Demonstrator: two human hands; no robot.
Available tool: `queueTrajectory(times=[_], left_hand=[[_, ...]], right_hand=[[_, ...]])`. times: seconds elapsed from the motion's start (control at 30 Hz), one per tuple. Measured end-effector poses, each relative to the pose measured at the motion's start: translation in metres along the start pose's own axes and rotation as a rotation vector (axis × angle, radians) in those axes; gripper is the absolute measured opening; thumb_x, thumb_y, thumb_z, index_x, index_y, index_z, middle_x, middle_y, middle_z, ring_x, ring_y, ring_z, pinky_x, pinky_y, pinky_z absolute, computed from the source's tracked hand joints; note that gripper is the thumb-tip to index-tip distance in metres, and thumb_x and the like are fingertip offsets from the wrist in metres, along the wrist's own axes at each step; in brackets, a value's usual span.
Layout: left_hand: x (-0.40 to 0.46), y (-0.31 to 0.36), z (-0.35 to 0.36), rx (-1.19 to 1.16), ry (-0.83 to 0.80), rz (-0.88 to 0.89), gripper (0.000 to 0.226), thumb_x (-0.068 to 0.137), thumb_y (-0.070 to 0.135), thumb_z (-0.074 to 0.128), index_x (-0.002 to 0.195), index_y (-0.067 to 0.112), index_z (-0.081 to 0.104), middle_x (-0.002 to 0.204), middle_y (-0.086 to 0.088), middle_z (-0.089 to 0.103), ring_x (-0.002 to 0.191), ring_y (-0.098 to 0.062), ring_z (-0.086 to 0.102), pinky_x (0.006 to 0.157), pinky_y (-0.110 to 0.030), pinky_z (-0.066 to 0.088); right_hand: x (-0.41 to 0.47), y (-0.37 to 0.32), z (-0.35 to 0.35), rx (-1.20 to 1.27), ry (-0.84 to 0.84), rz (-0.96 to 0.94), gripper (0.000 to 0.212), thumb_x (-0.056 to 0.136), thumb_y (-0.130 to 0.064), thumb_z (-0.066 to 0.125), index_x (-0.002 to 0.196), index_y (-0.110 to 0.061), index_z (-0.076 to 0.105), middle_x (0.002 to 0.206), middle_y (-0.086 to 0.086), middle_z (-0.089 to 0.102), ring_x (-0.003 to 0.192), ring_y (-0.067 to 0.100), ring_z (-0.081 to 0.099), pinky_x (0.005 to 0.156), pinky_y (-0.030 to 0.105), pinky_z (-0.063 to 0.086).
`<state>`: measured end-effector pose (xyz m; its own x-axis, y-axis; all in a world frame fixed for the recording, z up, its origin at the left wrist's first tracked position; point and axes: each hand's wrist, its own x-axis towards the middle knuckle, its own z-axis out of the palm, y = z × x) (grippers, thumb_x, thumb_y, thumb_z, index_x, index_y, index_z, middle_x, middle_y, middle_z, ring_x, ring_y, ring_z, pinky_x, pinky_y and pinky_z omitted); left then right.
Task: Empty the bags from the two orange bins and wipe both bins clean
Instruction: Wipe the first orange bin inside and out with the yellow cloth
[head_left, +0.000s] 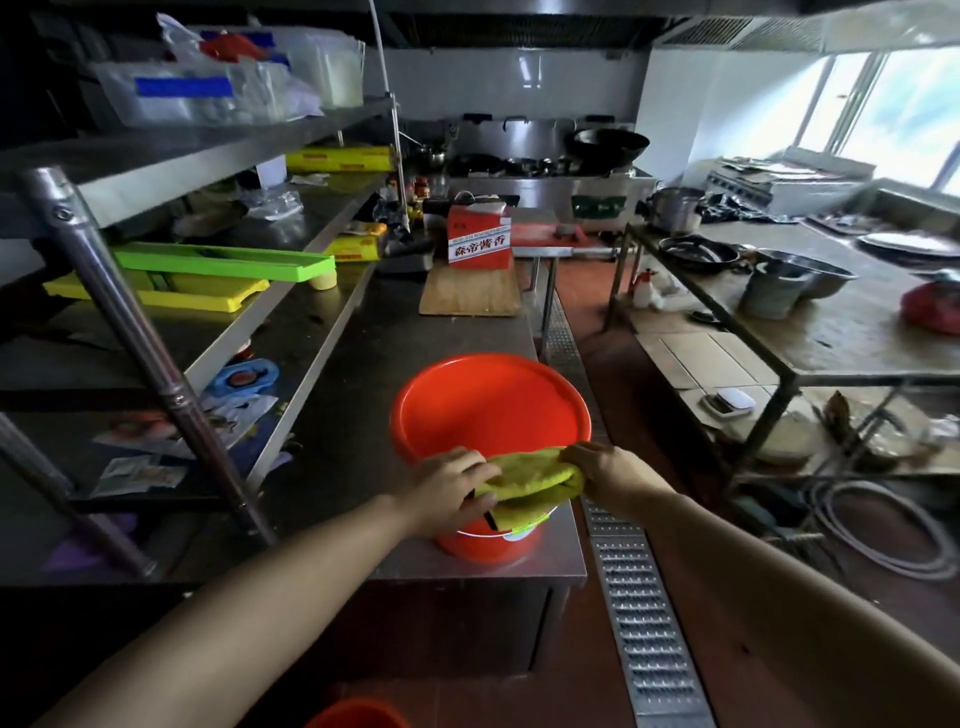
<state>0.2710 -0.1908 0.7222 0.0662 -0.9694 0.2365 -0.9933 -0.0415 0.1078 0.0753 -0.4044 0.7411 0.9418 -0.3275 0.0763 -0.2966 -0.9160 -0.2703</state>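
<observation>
Left hand (451, 488) and right hand (602, 470) both grip a yellow cloth (535, 483), fingers curled round it, over the orange bin (488, 415) rim

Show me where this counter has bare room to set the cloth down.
Bare steel counter lies between the orange bin and the wooden board, and left of the bin toward the shelf post. The far end around the red box is crowded.
</observation>
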Motion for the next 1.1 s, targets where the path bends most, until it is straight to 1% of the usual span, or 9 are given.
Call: queueTrajectory(times=[0.13,0.23,0.33,0.4,0.53,0.63,0.73,0.9,1.1], left_hand=[[-0.001,0.0,0.016,-0.052,0.057,-0.116,0.048,0.098,0.051,0.04,0.137,0.024,0.05,0.13,0.001,0.053,0.116,-0.019,0.053,0.096,-0.031,0.043],[-0.002,0.003,0.023,-0.045,0.056,-0.104,0.048,0.097,0.055,0.04,0.138,0.03,0.047,0.13,0.006,0.048,0.113,-0.016,0.053,0.092,-0.032,0.048],[-0.007,0.005,0.028,-0.058,0.073,-0.022,0.048,0.095,0.053,0.047,0.137,0.029,0.051,0.132,0.003,0.048,0.115,-0.016,0.053,0.093,-0.033,0.05],[-0.011,0.002,0.032,-0.071,0.063,-0.013,0.051,0.095,0.053,0.047,0.14,0.031,0.047,0.138,0.0,0.046,0.119,-0.018,0.051,0.094,-0.032,0.048],[-0.012,-0.005,0.035,-0.178,0.022,-0.124,0.049,0.099,0.05,0.03,0.139,0.024,0.04,0.14,0.003,0.041,0.117,-0.014,0.05,0.092,-0.031,0.047],[-0.012,-0.012,0.04,-0.231,-0.016,-0.263,0.041,0.095,0.053,0.033,0.13,0.033,0.04,0.127,0.014,0.048,0.112,-0.007,0.05,0.093,-0.033,0.047],[-0.016,-0.018,0.046,-0.134,-0.146,-0.271,0.041,0.093,0.054,0.029,0.126,0.033,0.042,0.121,0.012,0.052,0.115,-0.01,0.044,0.106,-0.038,0.037],[-0.014,-0.025,0.049,-0.067,-0.161,-0.205,0.027,0.099,0.023,0.039,0.124,0.023,0.049,0.121,0.007,0.052,0.116,-0.013,0.041,0.112,-0.036,0.025],[-0.014,-0.039,0.046,0.033,-0.184,-0.083,0.029,0.102,0.027,0.039,0.123,0.016,0.055,0.123,0.0,0.055,0.116,-0.022,0.045,0.105,-0.035,0.027]], right_hand=[[0.0,0.016,0.003,-0.275,-0.043,-0.1,0.041,0.095,-0.028,0.055,0.136,-0.03,0.057,0.139,-0.009,0.057,0.128,0.02,0.052,0.104,0.031,0.038],[0.006,0.02,0.003,-0.391,-0.118,-0.138,0.046,0.094,-0.021,0.051,0.137,-0.035,0.057,0.154,-0.012,0.041,0.143,0.014,0.034,0.113,0.031,0.025],[0.017,0.009,0.002,-0.219,0.058,-0.082,0.039,0.087,-0.014,0.056,0.121,-0.027,0.069,0.147,-0.007,0.052,0.137,0.016,0.044,0.108,0.032,0.031],[0.026,-0.006,0.007,-0.058,0.122,-0.1,0.038,0.092,-0.028,0.058,0.129,-0.023,0.063,0.142,-0.003,0.056,0.131,0.02,0.052,0.107,0.037,0.038],[0.041,-0.029,0.031,-0.145,-0.23,-0.12,0.076,0.088,-0.073,0.048,0.151,-0.032,0.035,0.151,-0.005,0.046,0.137,0.02,0.043,0.115,0.046,0.029],[0.047,-0.03,0.045,-0.162,-0.233,-0.139,0.074,0.085,-0.074,0.049,0.146,-0.034,0.04,0.144,-0.004,0.052,0.133,0.023,0.046,0.113,0.047,0.028],[0.049,-0.028,0.05,-0.146,-0.198,-0.187,0.069,0.08,-0.079,0.05,0.133,-0.036,0.048,0.126,-0.007,0.061,0.12,0.021,0.055,0.106,0.044,0.034],[0.053,-0.04,0.061,-0.22,-0.074,-0.209,0.075,0.07,-0.091,0.045,0.111,-0.029,0.046,0.097,-0.008,0.07,0.09,0.019,0.066,0.091,0.041,0.043],[0.057,-0.041,0.068,-0.287,-0.079,-0.313,0.074,0.079,-0.079,0.052,0.138,-0.035,0.051,0.116,-0.003,0.071,0.102,0.023,0.067,0.093,0.038,0.045]])
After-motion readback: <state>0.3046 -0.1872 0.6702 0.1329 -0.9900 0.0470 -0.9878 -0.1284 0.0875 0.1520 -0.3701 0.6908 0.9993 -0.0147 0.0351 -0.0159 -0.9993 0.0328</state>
